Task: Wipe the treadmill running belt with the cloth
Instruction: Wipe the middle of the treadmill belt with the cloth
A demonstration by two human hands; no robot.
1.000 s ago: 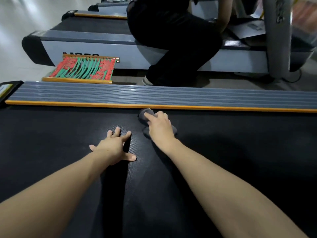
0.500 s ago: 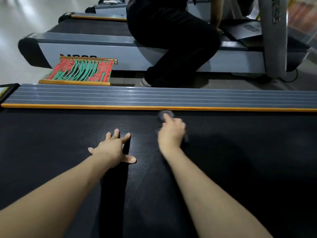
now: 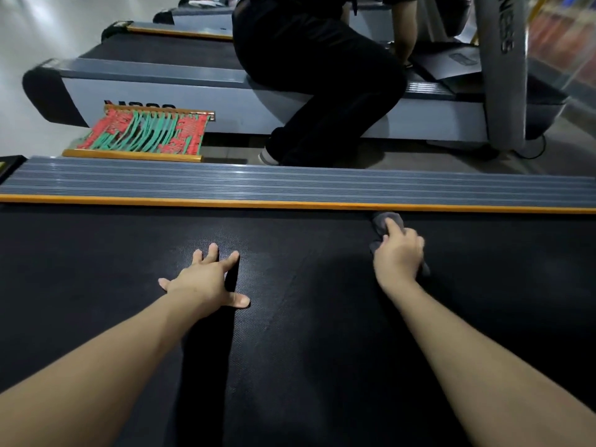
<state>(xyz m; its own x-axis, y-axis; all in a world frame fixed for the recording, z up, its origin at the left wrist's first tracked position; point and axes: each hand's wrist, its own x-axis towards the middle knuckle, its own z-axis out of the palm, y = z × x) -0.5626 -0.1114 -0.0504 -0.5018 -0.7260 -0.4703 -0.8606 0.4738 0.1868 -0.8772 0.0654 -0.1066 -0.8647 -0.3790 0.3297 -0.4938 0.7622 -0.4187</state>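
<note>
The black textured running belt [image 3: 96, 285] fills the lower half of the head view. My right hand [image 3: 398, 256] presses a small dark grey cloth [image 3: 385, 221] onto the belt at its far edge, just below the orange trim; most of the cloth is hidden under the hand, and its index finger lies stretched over it. My left hand [image 3: 206, 280] rests flat on the belt with fingers spread, well to the left of the cloth.
A ribbed grey side rail [image 3: 290, 185] with an orange strip [image 3: 193, 201] borders the belt's far side. Beyond it lie a red and green woven mat [image 3: 145, 132], a person in black trousers [image 3: 322, 75], another treadmill [image 3: 145, 88] and a grey upright post [image 3: 503, 69].
My right hand has slid the cloth to the right along the belt's far edge. My left hand has stayed flat in place.
</note>
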